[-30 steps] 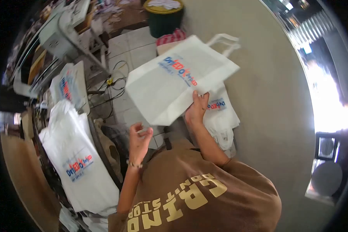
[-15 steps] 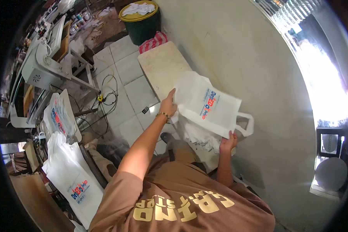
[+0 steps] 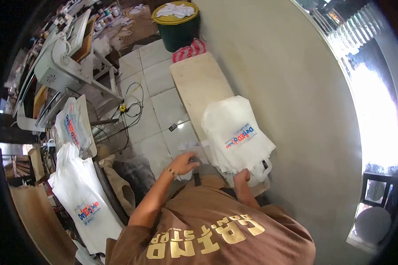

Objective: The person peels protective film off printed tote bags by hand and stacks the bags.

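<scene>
The left hand [image 3: 183, 163] is extended on an inward-angled forearm, fingers loosely bent, nothing grasped. Beyond it, a pale bench [image 3: 201, 84] is topped by stacked DepED-printed tote bags [image 3: 235, 128]. At their near edge the right hand [image 3: 242, 177] is curled; whether a handle is gripped cannot be told.

Your window [image 3: 378, 119] on the right is totally blown out, while the far left of your shot sits pretty dim. Your wall's [image 3: 278, 88] edge bends fisheye-style, your corners go black, the white bags [image 3: 230, 117] look bright, and your floor [image 3: 161, 106] catches a little glare.
</scene>
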{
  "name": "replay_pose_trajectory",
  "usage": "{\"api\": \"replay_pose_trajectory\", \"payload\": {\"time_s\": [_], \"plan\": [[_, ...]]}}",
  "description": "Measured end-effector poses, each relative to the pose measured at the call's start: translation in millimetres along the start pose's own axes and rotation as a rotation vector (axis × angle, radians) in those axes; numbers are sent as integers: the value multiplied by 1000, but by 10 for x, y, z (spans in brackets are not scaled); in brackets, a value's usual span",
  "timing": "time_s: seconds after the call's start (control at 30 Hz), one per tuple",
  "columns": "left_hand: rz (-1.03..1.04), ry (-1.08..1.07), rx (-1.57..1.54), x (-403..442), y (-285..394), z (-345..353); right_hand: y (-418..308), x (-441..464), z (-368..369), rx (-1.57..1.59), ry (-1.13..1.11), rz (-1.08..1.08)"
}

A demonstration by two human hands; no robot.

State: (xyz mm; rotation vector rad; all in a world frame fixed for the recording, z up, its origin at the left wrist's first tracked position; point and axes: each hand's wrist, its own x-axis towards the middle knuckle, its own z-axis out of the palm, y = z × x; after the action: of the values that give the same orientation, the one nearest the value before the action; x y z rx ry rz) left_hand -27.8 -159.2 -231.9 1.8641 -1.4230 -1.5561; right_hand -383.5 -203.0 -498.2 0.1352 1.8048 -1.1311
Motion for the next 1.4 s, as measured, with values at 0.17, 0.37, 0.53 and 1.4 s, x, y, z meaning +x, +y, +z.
{"api": "replay_pose_trajectory", "payload": {"time_s": [0.17,0.37,0.53,1.4], "plan": [[-112,57,9,-981,144,-132,-14,-296,127,-438,4,-286],[66,365,215,-2152,612,-270,-828,-1641,271,-1664,-9,-691],[12,956,-118,-3218,537,-505,-554,-1014,565,-1480,-531,-1416],[-732,1441,31,-4790,-1624,-962,959,-5687,1079,-862,-2302,-157]]}}
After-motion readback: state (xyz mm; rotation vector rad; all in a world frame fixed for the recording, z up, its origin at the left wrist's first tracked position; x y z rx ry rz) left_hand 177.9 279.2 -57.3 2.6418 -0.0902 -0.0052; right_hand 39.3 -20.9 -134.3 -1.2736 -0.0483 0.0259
